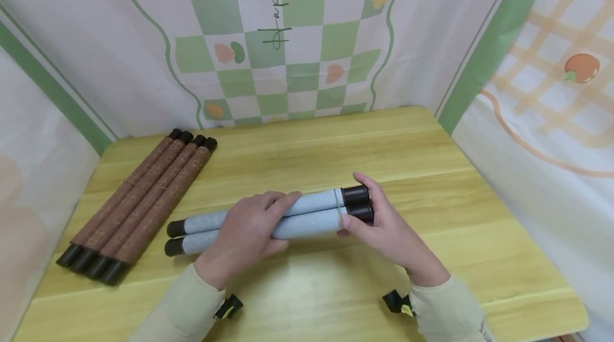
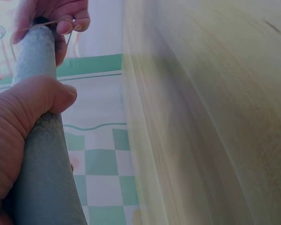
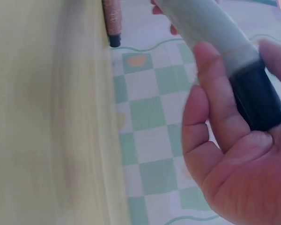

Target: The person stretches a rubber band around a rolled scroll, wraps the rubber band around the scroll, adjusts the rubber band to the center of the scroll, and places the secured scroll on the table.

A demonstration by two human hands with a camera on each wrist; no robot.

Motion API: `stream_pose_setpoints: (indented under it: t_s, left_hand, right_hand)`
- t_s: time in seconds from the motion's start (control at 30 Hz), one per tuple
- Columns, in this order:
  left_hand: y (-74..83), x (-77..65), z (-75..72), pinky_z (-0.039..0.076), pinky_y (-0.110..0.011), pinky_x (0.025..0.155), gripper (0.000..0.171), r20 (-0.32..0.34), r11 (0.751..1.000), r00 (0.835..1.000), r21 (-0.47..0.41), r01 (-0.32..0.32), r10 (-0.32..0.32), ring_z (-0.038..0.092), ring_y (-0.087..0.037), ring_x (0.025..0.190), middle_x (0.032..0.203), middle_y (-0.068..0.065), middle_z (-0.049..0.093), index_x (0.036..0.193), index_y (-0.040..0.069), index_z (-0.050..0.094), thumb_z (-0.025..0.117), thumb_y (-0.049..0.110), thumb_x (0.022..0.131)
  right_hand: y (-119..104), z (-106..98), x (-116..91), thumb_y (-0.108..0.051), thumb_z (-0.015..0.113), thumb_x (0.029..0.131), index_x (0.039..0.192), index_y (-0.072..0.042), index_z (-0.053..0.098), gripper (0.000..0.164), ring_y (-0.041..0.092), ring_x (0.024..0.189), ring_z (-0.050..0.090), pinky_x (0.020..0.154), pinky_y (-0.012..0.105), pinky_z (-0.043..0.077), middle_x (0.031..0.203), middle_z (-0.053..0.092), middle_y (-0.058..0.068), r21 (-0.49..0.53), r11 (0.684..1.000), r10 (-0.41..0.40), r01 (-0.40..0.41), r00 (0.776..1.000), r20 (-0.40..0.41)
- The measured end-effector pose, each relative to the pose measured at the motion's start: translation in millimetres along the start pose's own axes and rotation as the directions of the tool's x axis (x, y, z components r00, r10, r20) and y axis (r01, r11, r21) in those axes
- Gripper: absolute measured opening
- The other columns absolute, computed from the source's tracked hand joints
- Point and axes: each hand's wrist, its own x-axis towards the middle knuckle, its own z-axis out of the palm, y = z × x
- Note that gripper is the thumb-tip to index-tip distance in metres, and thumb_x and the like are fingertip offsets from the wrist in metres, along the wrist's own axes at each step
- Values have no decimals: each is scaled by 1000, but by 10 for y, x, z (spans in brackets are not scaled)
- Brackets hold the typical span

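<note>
Two light blue rolled scrolls with black end caps lie side by side, held over the table. My left hand grips them near their middle, its thumb across the roll in the left wrist view. A thin rubber band runs round both rolls close to the right caps. My right hand is around that end, with thumb and fingers pinching the band. In the left wrist view the band stands stretched off the blue roll at the fingers. The right wrist view has the black cap within the right hand.
Several brown patterned scrolls with black caps lie in a row at the left of the wooden table. A checked green and white curtain hangs behind the table's back edge, with more cloth at both sides.
</note>
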Motion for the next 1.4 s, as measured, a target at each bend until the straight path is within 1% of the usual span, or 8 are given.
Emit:
stream_pose_setpoints:
  t_s: [0.23, 0.53, 0.73, 0.93, 1.07, 1.27, 1.33, 1.4]
  left_hand:
    - [6, 8, -20, 60, -42, 73, 85, -44, 999, 998, 4, 34, -34, 71, -23, 92, 118, -9, 71, 150, 14, 54, 89, 32, 74]
    - [58, 36, -9, 58, -42, 63, 83, -101, 996, 993, 56, 73, -67, 70, -22, 83, 112, -10, 72, 149, 18, 55, 88, 43, 78]
    - [113, 64, 0, 57, -41, 58, 84, -134, 994, 988, 69, 88, -78, 70, -22, 78, 108, -11, 73, 147, 17, 57, 89, 48, 76]
    - [115, 71, -41, 57, -38, 56, 79, -112, 987, 983, 38, 153, -148, 70, -20, 72, 106, -12, 73, 145, 16, 60, 88, 42, 75]
    - [70, 77, -100, 59, -37, 58, 79, -82, 981, 978, 20, 192, -190, 71, -20, 75, 109, -12, 73, 146, 16, 60, 87, 41, 76]
    - [-2, 69, -171, 60, -40, 62, 79, -72, 979, 976, -12, 206, -206, 72, -22, 79, 112, -13, 73, 146, 16, 60, 88, 40, 76]
    - [-20, 63, -183, 60, -42, 61, 79, -82, 979, 975, -25, 203, -205, 72, -23, 79, 112, -14, 73, 146, 16, 60, 88, 40, 76]
    - [-32, 63, -193, 60, -43, 62, 79, -94, 980, 976, -37, 195, -198, 72, -24, 79, 112, -14, 73, 146, 15, 60, 88, 41, 76]
  right_hand:
    - [23, 190, -77, -16, 74, 97, 166, -19, 17, 90, 35, 91, 73, 83, 38, 63, 110, 71, 19, -41, 998, 30, -40, 974, -222]
    - [-20, 507, -165, -8, 82, 89, 131, -4, 49, 54, 16, 67, 66, 65, 24, 56, 74, 68, 4, -154, 988, -92, 4, 815, -572]
    - [-4, 581, -143, -13, 73, 98, 105, -14, 70, 8, 10, 54, 62, 45, 23, 44, 60, 58, -8, -371, 927, -247, 57, 838, -487]
    - [22, 574, -174, -5, 66, 98, 96, -14, 68, 10, 1, 58, 54, 49, 14, 41, 68, 58, -14, -557, 801, -456, 219, 826, -331]
    - [66, 564, -176, -14, 58, 102, 88, -11, 64, 16, 3, 65, 56, 79, 16, 55, 72, 56, -10, -671, 620, -686, 408, 697, -209]
    - [-23, 591, -84, -17, 64, 101, 69, -4, 56, 35, 2, 54, 43, 72, 28, 62, 61, 44, -6, -653, 342, -926, 676, 360, -112]
    - [-58, 596, -66, -16, 67, 99, 69, -2, 56, 35, 1, 52, 40, 57, 21, 55, 59, 42, -6, -642, 311, -942, 701, 316, -112]
    - [-47, 603, -63, -19, 68, 99, 73, -1, 58, 34, 1, 51, 39, 49, 15, 43, 58, 42, -7, -639, 338, -932, 691, 339, -126]
